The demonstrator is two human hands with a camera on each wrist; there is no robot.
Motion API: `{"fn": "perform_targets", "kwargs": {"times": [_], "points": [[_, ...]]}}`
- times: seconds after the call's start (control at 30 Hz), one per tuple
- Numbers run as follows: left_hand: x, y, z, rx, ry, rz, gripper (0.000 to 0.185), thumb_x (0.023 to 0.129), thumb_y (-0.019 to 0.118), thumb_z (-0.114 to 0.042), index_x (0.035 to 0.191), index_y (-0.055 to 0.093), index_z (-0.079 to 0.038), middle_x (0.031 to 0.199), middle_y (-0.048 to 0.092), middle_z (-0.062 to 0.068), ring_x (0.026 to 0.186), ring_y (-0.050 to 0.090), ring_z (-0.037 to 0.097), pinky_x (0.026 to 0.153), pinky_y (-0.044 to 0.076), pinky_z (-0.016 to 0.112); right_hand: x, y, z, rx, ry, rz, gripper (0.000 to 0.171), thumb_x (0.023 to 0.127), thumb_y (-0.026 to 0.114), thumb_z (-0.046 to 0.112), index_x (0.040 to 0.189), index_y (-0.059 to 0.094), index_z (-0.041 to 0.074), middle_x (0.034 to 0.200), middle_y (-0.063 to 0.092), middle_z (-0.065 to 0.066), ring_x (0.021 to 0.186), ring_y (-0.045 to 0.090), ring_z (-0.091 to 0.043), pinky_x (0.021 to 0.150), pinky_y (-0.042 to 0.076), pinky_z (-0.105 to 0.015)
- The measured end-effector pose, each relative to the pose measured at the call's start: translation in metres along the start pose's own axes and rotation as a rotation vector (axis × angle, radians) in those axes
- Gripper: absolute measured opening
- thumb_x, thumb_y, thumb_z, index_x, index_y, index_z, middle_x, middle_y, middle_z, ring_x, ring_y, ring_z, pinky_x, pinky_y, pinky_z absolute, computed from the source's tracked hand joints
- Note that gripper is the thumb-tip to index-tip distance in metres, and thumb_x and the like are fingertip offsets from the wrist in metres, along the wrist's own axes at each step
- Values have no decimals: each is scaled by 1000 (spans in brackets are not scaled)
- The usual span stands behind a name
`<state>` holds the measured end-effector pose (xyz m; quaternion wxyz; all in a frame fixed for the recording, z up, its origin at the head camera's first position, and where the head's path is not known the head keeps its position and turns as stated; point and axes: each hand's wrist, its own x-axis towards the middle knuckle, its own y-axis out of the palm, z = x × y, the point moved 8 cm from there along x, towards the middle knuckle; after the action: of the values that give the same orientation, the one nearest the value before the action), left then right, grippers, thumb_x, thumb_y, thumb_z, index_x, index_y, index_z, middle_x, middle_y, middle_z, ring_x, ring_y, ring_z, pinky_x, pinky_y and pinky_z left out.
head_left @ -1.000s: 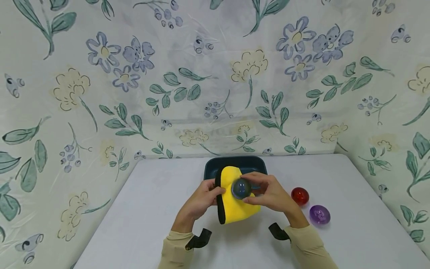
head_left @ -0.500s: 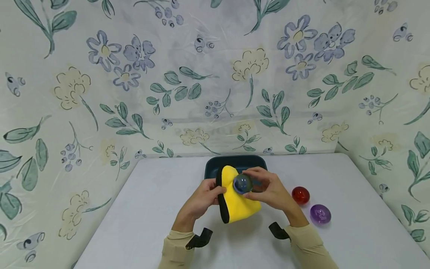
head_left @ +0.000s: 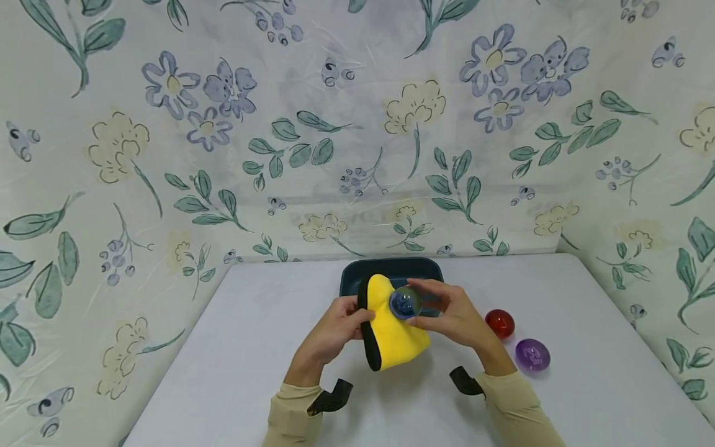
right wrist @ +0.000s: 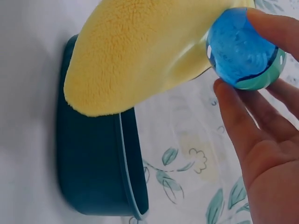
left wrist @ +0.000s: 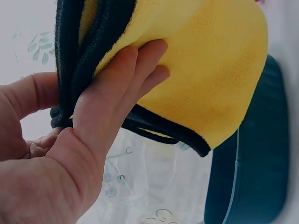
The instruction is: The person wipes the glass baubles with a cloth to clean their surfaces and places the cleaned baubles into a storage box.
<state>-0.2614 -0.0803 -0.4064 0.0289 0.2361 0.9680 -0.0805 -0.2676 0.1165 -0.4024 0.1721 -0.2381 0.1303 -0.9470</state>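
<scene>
Hands: both are up over the middle of the white table (head_left: 234,347), close together.
Left hand (head_left: 335,329): it grips the folded yellow cloth (head_left: 391,329) at its black edge. The thumb is on one side and the fingers (left wrist: 140,70) press the soft yellow side.
Right hand (head_left: 455,313): it pinches the blue ball (head_left: 404,303) between thumb and fingertips (right wrist: 275,28).
Blue ball: it is see-through and shiny, and it touches the top right part of the yellow cloth.
Yellow cloth: it is held up above the table, just in front of the dark tray (head_left: 413,268).
Dark tray: it sits at the far edge of the table, behind the hands.
Red ball (head_left: 499,323): it lies on the table, just right of the right hand.
Purple ball (head_left: 532,355): it lies near the red ball, a bit closer and more to the right.
Wall: a flowered sheet (head_left: 167,155) hangs behind the table.
</scene>
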Motion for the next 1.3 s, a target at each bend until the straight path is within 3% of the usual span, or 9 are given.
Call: {"fn": "perform_targets", "kwargs": {"times": [0.3,0.57,0.93,1.3], "points": [[-2,1,-3,-11,6,-17,41,102,53,-13,136,52,11,129,65,29,107,74,25,97,61,43,-1,-1,-11,-42,98,32,64,85,82,10,143,57,0,139,64,-21,120,67,-38,103,58,-44],[-4,3,-9,-17,35,-54,43,102,53,-13,138,52,10,131,64,29,108,73,26,97,61,44,-2,2,-15,-58,100,116,64,85,82,11,143,57,-1,133,65,-23,109,72,-33,93,63,-35],[-4,-2,-11,-21,42,-82,41,102,52,-11,137,53,10,128,64,29,101,73,20,95,62,42,-4,5,-19,-51,137,168,62,84,82,14,141,59,0,134,64,-25,106,73,-29,91,63,-36],[-3,-6,-9,-50,35,-80,39,102,52,-11,135,54,10,123,67,23,96,73,17,94,63,38,-5,8,-14,33,135,211,61,82,83,12,139,62,3,134,66,-20,106,72,-28,90,63,-32]]}}
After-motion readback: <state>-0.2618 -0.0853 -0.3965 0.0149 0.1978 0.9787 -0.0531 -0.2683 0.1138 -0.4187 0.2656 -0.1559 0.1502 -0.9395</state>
